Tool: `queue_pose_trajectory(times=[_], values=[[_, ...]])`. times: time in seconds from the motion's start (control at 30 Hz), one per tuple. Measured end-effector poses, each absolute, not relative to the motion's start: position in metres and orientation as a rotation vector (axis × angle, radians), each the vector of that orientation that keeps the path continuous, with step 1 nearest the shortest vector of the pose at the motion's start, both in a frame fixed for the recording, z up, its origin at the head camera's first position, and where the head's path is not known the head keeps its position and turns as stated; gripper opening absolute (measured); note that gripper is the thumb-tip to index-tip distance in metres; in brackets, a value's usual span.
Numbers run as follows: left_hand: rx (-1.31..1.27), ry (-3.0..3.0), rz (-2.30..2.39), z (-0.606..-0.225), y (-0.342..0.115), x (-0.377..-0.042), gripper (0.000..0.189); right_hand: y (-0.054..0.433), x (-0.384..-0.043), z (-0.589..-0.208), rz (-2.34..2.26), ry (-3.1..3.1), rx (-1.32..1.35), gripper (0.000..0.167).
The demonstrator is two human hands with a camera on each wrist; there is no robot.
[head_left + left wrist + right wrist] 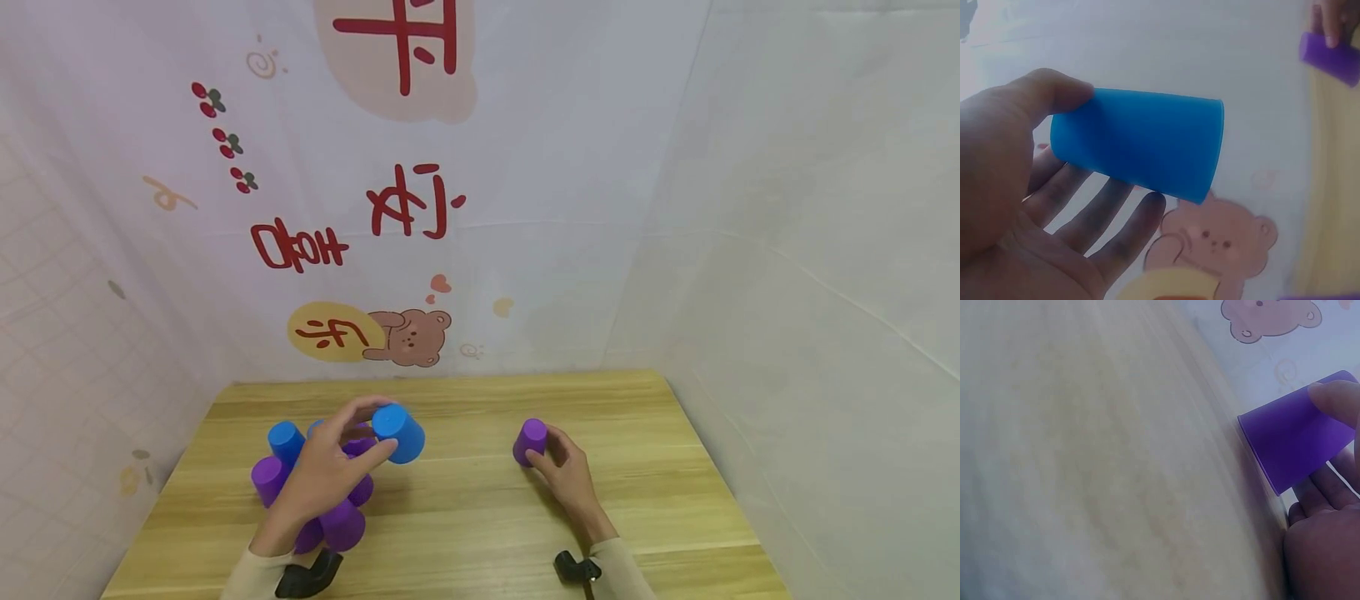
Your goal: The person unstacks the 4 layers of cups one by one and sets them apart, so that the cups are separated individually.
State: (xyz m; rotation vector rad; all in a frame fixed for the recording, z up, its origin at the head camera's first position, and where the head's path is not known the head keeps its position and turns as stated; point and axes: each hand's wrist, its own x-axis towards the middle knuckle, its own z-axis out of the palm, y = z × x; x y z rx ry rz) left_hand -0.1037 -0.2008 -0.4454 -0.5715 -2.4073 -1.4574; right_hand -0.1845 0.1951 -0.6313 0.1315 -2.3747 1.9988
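Note:
My left hand [330,467] grips a blue cup [399,435], upside down and raised above the table, its closed end up. In the left wrist view the thumb lies along one side of that blue cup [1138,144] and the fingers along the other. Off to the right, my right hand [567,475] holds a purple cup [531,442] between thumb and fingers, also with its closed end up. The right wrist view shows this purple cup [1297,434] with its open rim close to the table surface. Behind and below the left hand, other cups are partly hidden.
A cluster of upturned cups stands at the table's left, among them a blue cup [286,442], a purple cup [268,478] and a purple cup near the front [344,525]. The wooden table [450,533] meets a printed white curtain [555,250] at back and sides.

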Motion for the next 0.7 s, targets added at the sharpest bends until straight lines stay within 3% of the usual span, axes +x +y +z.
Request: queue_pose_trajectory(times=[0.7], values=[[-0.439, -2.352, -1.405, -0.431, -0.258, -0.075, 0.057, 0.192, -0.181, -0.632, 1.998, -2.370, 0.126, 0.059]])
